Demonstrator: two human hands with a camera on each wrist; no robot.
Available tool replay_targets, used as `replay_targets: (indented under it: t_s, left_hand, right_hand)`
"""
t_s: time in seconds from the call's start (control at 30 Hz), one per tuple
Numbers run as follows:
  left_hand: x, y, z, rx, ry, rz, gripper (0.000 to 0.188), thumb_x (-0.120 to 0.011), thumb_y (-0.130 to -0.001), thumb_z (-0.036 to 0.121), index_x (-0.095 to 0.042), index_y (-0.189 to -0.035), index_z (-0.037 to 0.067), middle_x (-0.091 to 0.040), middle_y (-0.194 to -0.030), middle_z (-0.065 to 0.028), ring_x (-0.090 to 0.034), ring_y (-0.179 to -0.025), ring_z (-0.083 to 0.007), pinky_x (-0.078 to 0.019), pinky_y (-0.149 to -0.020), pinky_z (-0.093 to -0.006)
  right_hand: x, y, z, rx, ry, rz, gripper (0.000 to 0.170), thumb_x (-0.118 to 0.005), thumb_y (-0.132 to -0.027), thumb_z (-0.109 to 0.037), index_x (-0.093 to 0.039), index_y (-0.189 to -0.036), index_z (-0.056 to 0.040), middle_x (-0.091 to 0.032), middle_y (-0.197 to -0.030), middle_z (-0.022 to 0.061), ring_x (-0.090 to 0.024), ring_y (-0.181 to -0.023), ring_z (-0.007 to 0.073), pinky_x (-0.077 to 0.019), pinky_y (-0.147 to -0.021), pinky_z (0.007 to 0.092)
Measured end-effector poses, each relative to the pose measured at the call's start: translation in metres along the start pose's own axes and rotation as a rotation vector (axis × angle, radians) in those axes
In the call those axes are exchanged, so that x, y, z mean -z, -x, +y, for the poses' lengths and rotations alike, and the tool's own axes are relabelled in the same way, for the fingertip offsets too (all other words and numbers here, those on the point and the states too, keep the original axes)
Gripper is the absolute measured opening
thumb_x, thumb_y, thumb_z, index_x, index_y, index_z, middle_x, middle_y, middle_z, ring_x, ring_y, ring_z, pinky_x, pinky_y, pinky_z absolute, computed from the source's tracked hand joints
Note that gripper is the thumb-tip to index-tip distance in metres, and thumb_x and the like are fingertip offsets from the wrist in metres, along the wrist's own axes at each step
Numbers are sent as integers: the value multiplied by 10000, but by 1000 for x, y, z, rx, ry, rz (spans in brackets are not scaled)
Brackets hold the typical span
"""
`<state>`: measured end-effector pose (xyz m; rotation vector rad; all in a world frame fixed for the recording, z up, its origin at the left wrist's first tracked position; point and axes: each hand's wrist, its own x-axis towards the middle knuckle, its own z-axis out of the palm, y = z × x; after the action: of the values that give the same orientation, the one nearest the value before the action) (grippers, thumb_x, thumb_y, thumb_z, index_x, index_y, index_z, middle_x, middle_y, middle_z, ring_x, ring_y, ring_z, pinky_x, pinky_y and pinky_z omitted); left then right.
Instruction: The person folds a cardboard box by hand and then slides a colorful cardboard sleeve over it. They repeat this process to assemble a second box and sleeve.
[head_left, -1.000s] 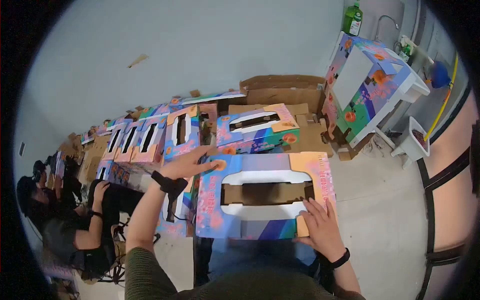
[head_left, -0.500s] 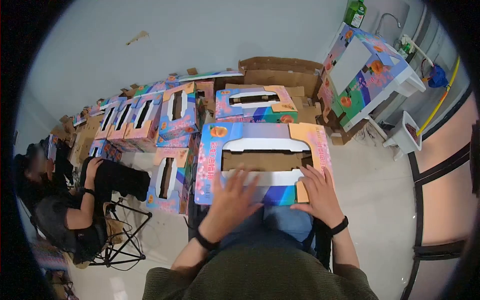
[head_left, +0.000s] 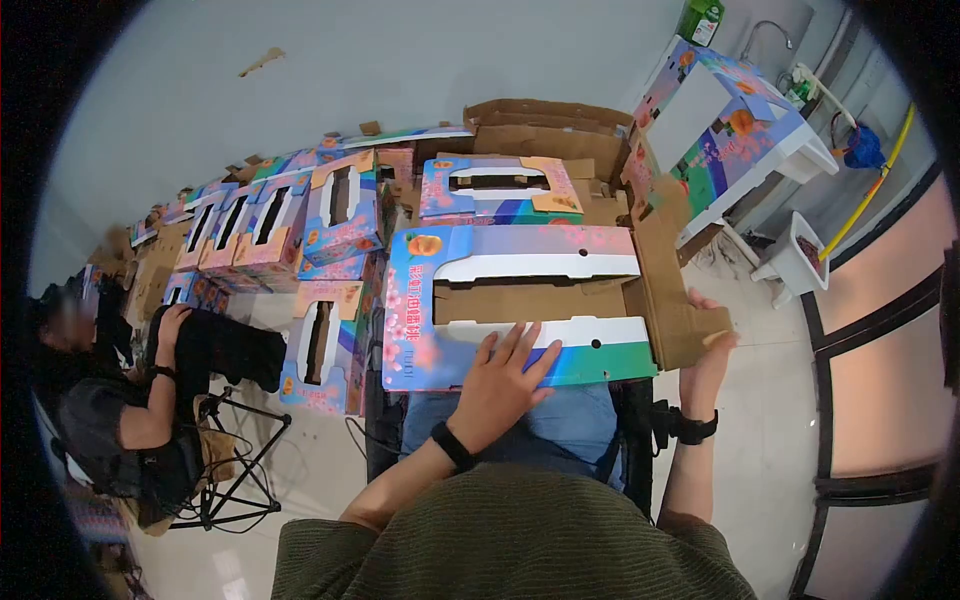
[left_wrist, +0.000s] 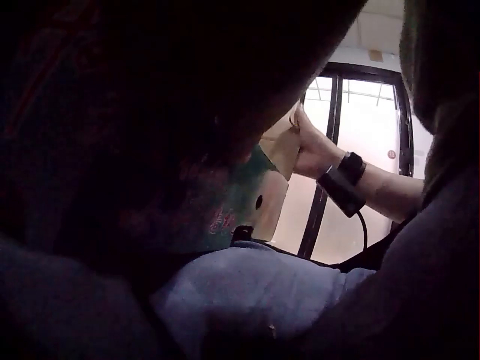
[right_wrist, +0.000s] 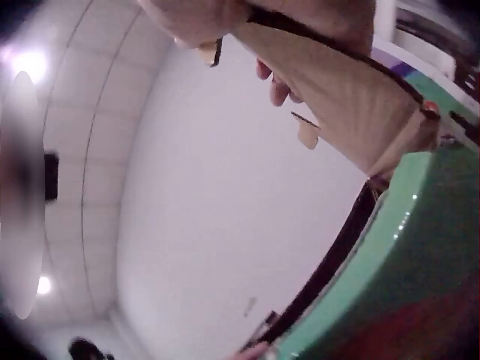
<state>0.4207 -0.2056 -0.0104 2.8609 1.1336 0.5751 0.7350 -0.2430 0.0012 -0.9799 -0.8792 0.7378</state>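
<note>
1. Main container: a blue, lilac and green printed cardboard box (head_left: pixel 560 358) with a long top opening, directly before the worker's body, above denim-covered legs. Brown cardboard inside shows through the opening.
2. Its right end has a brown cardboard flap (head_left: pixel 662 270) swung up and outward.
3. Just behind: a smaller-looking matching printed box (head_left: pixel 540 204), dark inside its slot; contents cannot be told. More patterned boxes with slotted tops (head_left: pixel 322 212) stand at left.
4. White plastic tub (head_left: pixel 783 258) at right, near the floor; something reddish-brown in it, too unclear to name.
5. Left hand (head_left: pixel 497 398): palm down on the main box's near strip, fingers straight and spread, grasping nothing.
6. Right hand (head_left: pixel 706 368): at the flap's outer end, thumb on one side, fingers behind, gripping it.
7. Writing: red Chinese characters run down the main box's left end, beside a printed peach. Green bottle (head_left: pixel 700 22), upper right: white label, too small to read.
</note>
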Motion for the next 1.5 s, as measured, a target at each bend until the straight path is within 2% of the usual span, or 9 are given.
replay_targets:
  t_s: [0.13,0.27,0.33,0.43,0.5,0.57,0.63,1.0,1.5]
  left_hand:
    - [-2,0,0,-19,-3,38,716,-786,-800,419,-549,-1441,206,-488,-1502,-145,-448,-1402,-315,-397,-1107,-527]
    - [0,1,-3,-29,8,43,720,-798,-783,407,-558,-1433,213,-499,-1493,-140,-447,-1405,-307,-397,-1106,-519]
    - [0,2,-3,-26,20,42,722,-803,-778,396,-557,-1432,217,-500,-1492,-138,-445,-1408,-299,-388,-1113,-520]
    - [2,1,-3,-26,23,32,719,-809,-767,393,-565,-1421,219,-498,-1495,-132,-440,-1412,-287,-370,-1131,-523]
    - [2,2,-3,-39,8,22,712,-811,-765,393,-570,-1411,215,-486,-1505,-128,-433,-1418,-283,-351,-1147,-534]
    - [0,4,-7,-63,-27,12,701,-810,-769,392,-572,-1402,206,-465,-1523,-126,-422,-1426,-281,-325,-1164,-553]
    - [3,13,-11,-83,-28,-35,693,-786,-794,386,-557,-1418,188,-472,-1514,-128,-414,-1432,-278,-316,-1158,-573]
    - [38,46,-69,86,-62,11,843,-773,-770,571,-519,-1450,143,-491,-1480,-134,-457,-1378,-308,-325,-1129,-581]
    - [49,40,-70,72,175,103,643,-863,-734,346,-643,-1265,58,-616,-1155,-115,-594,-1117,-305,-326,-1127,-529]
  right_hand:
    - [42,3,14,-204,-271,405,732,-333,-1064,-607,-349,-1512,-29,-457,-1516,202,-414,-1430,306,-288,-1206,445]
    - [64,17,12,113,659,646,548,-450,-1089,-380,-370,-1508,-37,-424,-1538,201,-412,-1415,323,-276,-1209,469]
    - [34,23,-20,550,1205,600,479,-520,-1070,-288,-444,-1474,-43,-445,-1507,204,-476,-1348,345,-310,-1190,467]
    - [-11,36,-44,751,1689,292,373,-599,-1008,-146,-568,-1363,-36,-432,-1528,176,-410,-1410,338,-273,-1195,523]
    - [-55,49,-31,931,1441,-19,370,-647,-945,-163,-649,-1314,-136,-542,-1403,172,-495,-1348,290,-325,-1163,563]
    - [-95,59,-27,884,1199,-504,402,-687,-887,-139,-667,-1289,-151,-562,-1403,120,-498,-1354,267,-324,-1161,567]
    - [-131,62,-18,708,1123,-660,464,-717,-874,-173,-638,-1331,-153,-548,-1435,83,-489,-1362,281,-312,-1164,569]
    - [-135,53,33,462,1365,-667,549,-645,-944,-364,-558,-1392,-58,-542,-1438,132,-459,-1380,306,-282,-1183,545]
    - [-134,54,36,453,1314,-610,490,-637,-942,-331,-597,-1353,-68,-570,-1392,136,-485,-1355,301,-299,-1171,533]
